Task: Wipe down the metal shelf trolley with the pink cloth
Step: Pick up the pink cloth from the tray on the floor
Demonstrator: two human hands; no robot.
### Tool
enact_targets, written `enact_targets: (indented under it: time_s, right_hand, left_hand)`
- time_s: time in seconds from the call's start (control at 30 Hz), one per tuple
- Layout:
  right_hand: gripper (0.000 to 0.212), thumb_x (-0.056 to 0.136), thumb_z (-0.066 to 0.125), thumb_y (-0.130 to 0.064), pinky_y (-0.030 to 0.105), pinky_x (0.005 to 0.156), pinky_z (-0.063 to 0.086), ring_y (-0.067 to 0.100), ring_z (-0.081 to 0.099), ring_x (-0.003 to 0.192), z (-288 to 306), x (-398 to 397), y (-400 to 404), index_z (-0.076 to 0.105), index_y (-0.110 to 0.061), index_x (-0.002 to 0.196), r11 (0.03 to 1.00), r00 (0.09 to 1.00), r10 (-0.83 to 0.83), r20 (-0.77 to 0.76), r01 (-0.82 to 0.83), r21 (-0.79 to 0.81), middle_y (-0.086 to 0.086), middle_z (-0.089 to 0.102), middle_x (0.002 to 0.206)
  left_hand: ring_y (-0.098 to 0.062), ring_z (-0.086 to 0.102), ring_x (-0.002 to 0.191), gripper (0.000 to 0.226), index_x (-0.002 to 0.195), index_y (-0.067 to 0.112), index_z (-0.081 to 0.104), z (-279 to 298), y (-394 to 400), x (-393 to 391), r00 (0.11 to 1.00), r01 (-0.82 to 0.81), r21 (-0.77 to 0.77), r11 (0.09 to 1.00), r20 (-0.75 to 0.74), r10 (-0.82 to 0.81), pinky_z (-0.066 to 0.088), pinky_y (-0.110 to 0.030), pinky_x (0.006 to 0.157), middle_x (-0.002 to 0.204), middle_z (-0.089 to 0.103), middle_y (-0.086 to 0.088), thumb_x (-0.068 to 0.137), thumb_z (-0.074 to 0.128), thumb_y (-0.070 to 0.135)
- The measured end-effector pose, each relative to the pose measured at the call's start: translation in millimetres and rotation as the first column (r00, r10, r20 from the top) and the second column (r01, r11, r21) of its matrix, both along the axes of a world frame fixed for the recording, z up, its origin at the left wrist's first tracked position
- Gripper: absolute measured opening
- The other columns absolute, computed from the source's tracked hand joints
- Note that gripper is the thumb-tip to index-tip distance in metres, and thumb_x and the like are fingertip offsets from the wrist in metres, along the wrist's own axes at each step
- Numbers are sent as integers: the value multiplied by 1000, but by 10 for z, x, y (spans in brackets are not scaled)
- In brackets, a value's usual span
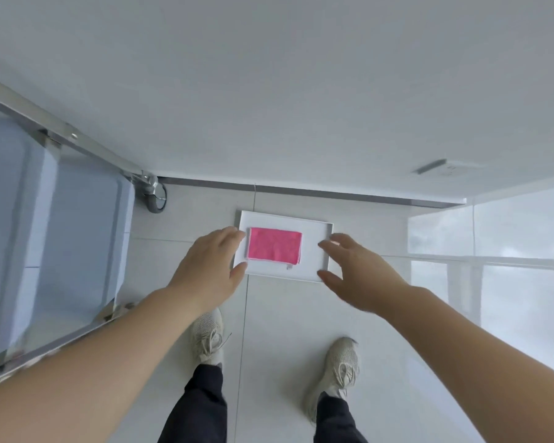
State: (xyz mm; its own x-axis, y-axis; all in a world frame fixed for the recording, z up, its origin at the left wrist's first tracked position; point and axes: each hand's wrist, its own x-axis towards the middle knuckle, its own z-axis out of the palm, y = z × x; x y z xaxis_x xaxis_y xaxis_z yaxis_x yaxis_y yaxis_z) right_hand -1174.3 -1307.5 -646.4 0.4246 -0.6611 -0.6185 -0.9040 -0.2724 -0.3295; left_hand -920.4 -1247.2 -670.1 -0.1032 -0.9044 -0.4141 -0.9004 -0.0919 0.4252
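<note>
A folded pink cloth lies flat on a white tray that rests on the tiled floor near the wall. My left hand is at the tray's left edge, fingers spread, fingertips near the cloth's left side. At the tray's right edge my right hand hovers with its fingers apart. Neither hand holds anything. The metal shelf trolley stands at the left, with steel frame rails and pale blue shelf surfaces; a caster shows at its far corner.
A white wall with a dark baseboard runs behind the tray. A glass panel stands at the right. A wall socket sits above the baseboard. My two feet in beige trainers are on the floor below the tray.
</note>
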Motion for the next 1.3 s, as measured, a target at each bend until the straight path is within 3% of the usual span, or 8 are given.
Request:
enact_targets:
  time_s: [0.33,0.6,0.67,0.77,0.93,1.07,1.2,1.3]
  right_hand:
    - [55,89,51,-39,44,101,41,33,33,134,-2678,115,-73,35,-20,138,989,974,107,-198,-83,123,11,-2,157]
    - [69,86,56,-39,44,112,24,28,4,145,-3980,134,-253,24,-24,145,985,964,59,-258,-15,171,11,-9,157]
    - [68,86,56,-35,43,113,23,27,4,145,-4084,167,-308,24,-24,146,986,966,67,-251,-26,162,10,-4,158]
    - [50,87,53,-24,40,108,31,29,24,138,-4139,238,-374,45,-14,135,995,975,46,-218,-24,100,10,21,152]
    - [21,86,50,-6,34,86,47,30,50,105,-4086,359,-388,65,-4,100,999,978,-19,-205,10,-45,10,50,118]
    - [21,80,47,4,32,72,48,31,57,83,-3759,431,-383,67,-3,81,994,996,-54,-68,46,-103,11,57,93]
    - [21,76,48,5,36,72,49,30,58,79,-3115,560,-389,65,-5,81,996,998,66,7,-65,-66,11,60,86]
    - [23,77,44,6,35,64,46,29,58,75,-2493,598,-465,59,-11,76,995,996,66,62,-62,-76,5,57,78]
  left_hand:
    - [-24,24,137,58,142,12,30,-2274,-66,44,979,159,21,987,122,-161,16,-37,112,150,27,-8,90,50,31]
    - [-23,21,136,57,140,12,30,-3120,77,108,966,218,0,976,139,-216,9,-37,112,149,25,-9,89,49,30]
    - [-23,20,136,57,140,12,30,-3195,72,138,967,219,-5,976,134,-216,8,-37,112,149,25,-9,89,49,28]
    - [-25,21,135,56,140,10,32,-3244,30,157,969,217,-19,976,122,-214,9,-38,113,149,26,-11,88,50,23]
    - [-25,22,135,55,139,12,31,-3261,-25,198,971,206,-8,978,125,-204,9,-37,114,149,25,-10,88,49,24]
    - [-25,26,133,56,139,10,32,-3053,-76,198,973,199,-11,980,118,-197,12,-36,112,146,30,-10,88,50,23]
    - [-24,27,133,57,140,12,32,-2605,-212,198,980,170,-26,985,108,-166,15,-34,111,146,31,-8,88,51,24]
    - [-25,34,128,54,137,13,35,-2084,-375,188,985,151,-66,986,89,-145,22,-34,108,142,37,-7,87,52,24]
